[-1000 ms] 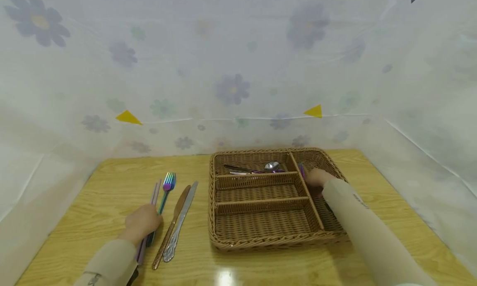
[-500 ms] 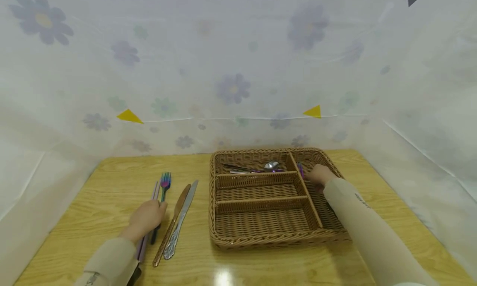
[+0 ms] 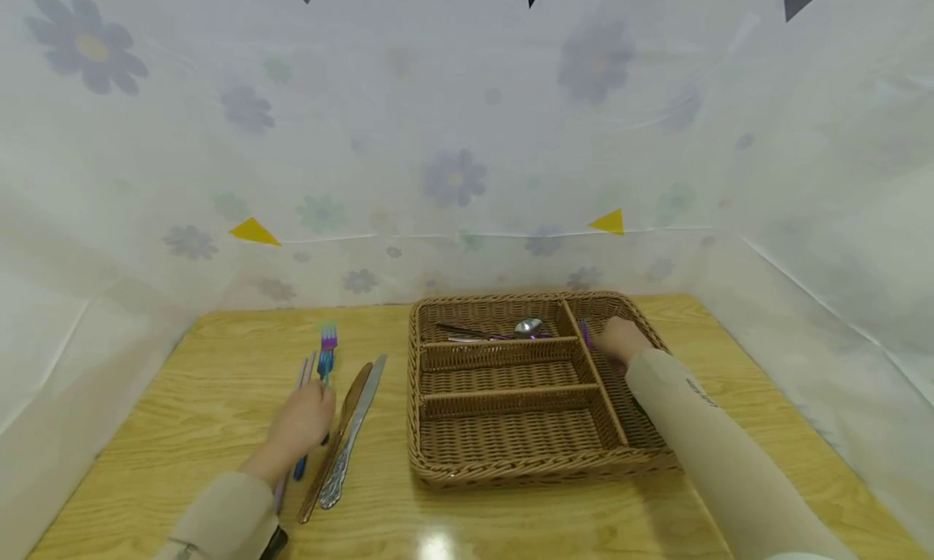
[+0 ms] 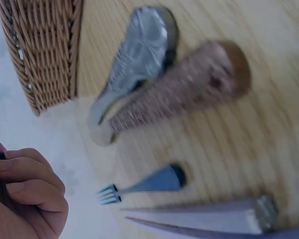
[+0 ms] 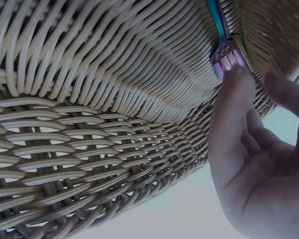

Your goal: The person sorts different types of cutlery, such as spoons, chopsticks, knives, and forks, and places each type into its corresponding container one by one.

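Note:
In the head view my left hand [image 3: 302, 421] grips an iridescent fork [image 3: 329, 335], its purple tines forward. A second fork [image 4: 159, 180], blue, lies on the table close by, with a pair of purple chopsticks [image 4: 204, 216] alongside. On the hand's other side lie a copper-coloured knife [image 3: 354, 398] and a silver knife [image 3: 365, 398] with an ornate handle. My right hand [image 3: 620, 345] reaches into the basket's right compartment. In the right wrist view its index fingertip is right at the head of an iridescent fork [image 5: 226, 56], the thumb held apart.
The wicker basket [image 3: 511, 471] has a long right compartment and three stacked ones on its left. A spoon [image 3: 528, 327] and other cutlery lie in the back left compartment. A flowered white sheet [image 3: 456, 138] encloses the wooden table [image 3: 379, 536].
My left hand has moved right and slightly forward with the iridescent fork, parting it from the blue fork it overlapped. The right hand has shifted slightly back-left within the same compartment.

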